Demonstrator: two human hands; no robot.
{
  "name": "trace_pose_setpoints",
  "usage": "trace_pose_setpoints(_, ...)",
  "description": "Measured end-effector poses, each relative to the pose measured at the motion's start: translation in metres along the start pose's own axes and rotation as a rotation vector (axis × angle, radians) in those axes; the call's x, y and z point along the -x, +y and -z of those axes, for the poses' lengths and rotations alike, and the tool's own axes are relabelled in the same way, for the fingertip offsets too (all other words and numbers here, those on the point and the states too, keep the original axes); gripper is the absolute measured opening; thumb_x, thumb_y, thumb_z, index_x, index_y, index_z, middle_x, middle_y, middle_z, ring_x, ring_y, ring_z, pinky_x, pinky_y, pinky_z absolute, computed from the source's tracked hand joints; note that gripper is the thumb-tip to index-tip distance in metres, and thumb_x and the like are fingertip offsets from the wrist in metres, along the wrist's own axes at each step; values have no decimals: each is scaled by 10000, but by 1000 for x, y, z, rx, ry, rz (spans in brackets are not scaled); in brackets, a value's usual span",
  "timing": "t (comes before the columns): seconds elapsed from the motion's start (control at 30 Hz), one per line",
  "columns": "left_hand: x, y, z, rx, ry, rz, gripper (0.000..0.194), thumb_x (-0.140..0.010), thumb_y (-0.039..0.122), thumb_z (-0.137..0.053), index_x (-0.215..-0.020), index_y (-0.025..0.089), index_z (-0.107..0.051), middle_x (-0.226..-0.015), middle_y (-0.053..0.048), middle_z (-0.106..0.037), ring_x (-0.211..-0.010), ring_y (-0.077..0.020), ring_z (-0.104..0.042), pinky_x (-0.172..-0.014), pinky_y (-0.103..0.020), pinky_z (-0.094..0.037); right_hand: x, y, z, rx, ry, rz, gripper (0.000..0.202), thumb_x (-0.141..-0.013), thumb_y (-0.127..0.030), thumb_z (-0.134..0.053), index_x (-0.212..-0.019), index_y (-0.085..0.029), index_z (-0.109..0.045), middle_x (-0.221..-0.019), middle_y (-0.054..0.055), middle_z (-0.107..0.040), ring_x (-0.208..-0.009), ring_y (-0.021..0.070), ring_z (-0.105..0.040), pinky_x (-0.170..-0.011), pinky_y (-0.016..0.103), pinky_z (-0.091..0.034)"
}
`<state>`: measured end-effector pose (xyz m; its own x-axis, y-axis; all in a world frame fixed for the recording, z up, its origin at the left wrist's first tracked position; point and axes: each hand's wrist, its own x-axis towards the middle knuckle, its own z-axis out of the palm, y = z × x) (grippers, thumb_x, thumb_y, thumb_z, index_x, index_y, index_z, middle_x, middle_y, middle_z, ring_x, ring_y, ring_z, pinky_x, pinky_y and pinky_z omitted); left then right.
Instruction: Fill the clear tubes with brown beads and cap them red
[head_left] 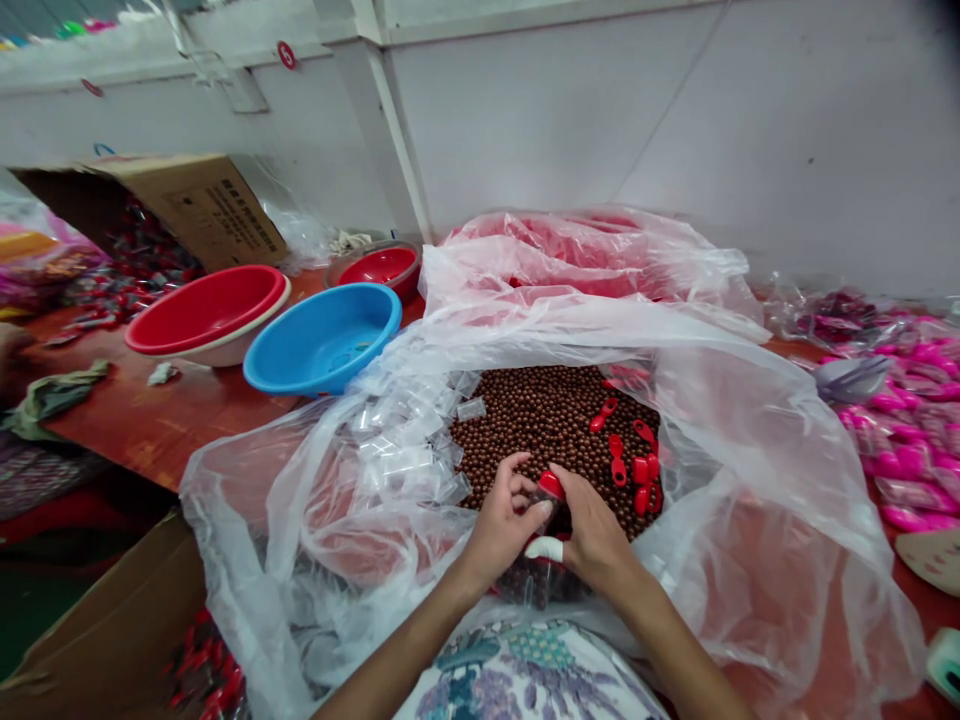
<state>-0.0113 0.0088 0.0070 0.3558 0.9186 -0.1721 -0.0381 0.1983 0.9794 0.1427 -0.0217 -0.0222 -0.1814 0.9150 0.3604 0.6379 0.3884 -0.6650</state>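
- Left hand [501,522] and right hand [600,535] curl around a red-capped clear container [551,486].
- Twelve o'clock from them: brown beads [536,420].
- Two o'clock: red plastic pieces [616,446].

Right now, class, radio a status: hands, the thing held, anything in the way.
Left hand and right hand, both on red-topped clear piece. Piece held near brown beads. No obstruction seen; loose red parts lie beyond, to the right.

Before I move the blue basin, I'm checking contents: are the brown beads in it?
No, the brown beads lie within the clear plastic, right of the blue basin.
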Motion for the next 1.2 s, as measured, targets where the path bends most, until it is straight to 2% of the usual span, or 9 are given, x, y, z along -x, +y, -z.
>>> trace_pose_setpoints(0.1, -1, 1, -2, 96, -19, 49, 597, -729, 292, -643, -1241, 239, -341, -836, 15, -540, -699, -102, -554, -676, -230, -436, -3, -3, 2, 88, 27, 33, 708, -717, -307, -623, -1332, -168, -300, -1205, 146, -518, -1097, 275, -505, -910, 453, -433)
trace_pose_setpoints(0.23, -4, 2, -9, 224, -6, 138, 431, -845, 478, -422, -1150, 181, -488, -941, -45, -600, -767, -140, -577, -733, -280, -458, -9, -13, 7, 102, -22, 36, 694, -699, -254, -603, -1320, -173, -302, -1184, 131, -523, -1071, 263, -501, -898, 435, -420)
trace_pose_setpoints(0.47, -8, -1, -17, 163, 132, 68, 419, -854, 424, -408, -1164, 184, -554, -1188, -47, -572, -1087, -203, -511, -926, -313, -402, -14, -21, 9, 190, -26, 66, 656, -679, -237, -575, -1282, -136, -338, -1203, 152, -496, -1096, 278, -464, -910, 439, -388)
trace_pose_setpoints(0.63, -10, -1, -17, 123, 180, 38, 409, -865, 398, -392, -1177, 198, -563, -1281, -37, -521, -1219, -180, -418, -1048, -312, -276, -20, -23, 11, 223, -6, 85, 639, -690, -294, -568, -1270, -130, -358, -1176, 157, -513, -1069, 288, -478, -890, 439, -396)
trace_pose_setpoints(0.73, -10, 0, -19, 154, 204, 63, 407, -841, 401, -433, -1160, 194, -577, -1265, -48, -533, -1182, -192, -456, -1015, -312, -324, -21, -23, 12, 231, -11, 111, 584, -688, -281, -568, -1226, -125, -403, -1125, 151, -543, -1030, 281, -500, -868, 419, -402)
trace_pose_setpoints(0.87, -8, -1, -19, 168, 202, 163, 493, -800, 477, -471, -1203, 202, -535, -1097, -58, -621, -932, -194, -592, -802, -294, -471, -17, -19, 10, 231, 0, 138, 542, -687, -292, -563, -1190, -137, -436, -1047, 136, -582, -978, 272, -530, -846, 411, -407)
trace_pose_setpoints(0.97, -5, -3, -19, 165, 175, 192, 528, -797, 495, -459, -1235, 202, -499, -1015, -51, -640, -797, -172, -604, -703, -274, -485, -13, -19, 7, 226, 12, 152, 528, -686, -291, -557, -1180, -147, -440, -1022, 123, -593, -969, 266, -539, -856, 418, -403)
trace_pose_setpoints(1.1, -1, -3, -18, 112, 118, 148, 486, -835, 468, -403, -1224, 195, -502, -1060, -56, -622, -845, -171, -591, -753, -277, -470, -10, -20, 7, 218, 3, 165, 589, -663, -278, -575, -1214, -149, -414, -1119, 135, -561, -1066, 275, -500, -920, 444, -365)
trace_pose_setpoints(1.2, -9, 2, -7, -83, 44, 38, 449, -883, 442, -308, -1156, 188, -558, -1112, -60, -596, -967, -182, -554, -872, -305, -423, -8, -17, 12, 223, 3, 117, 625, -662, -318, -600, -1240, -163, -419, -1200, 141, -520, -1124, 293, -463, -943, 463, -356)
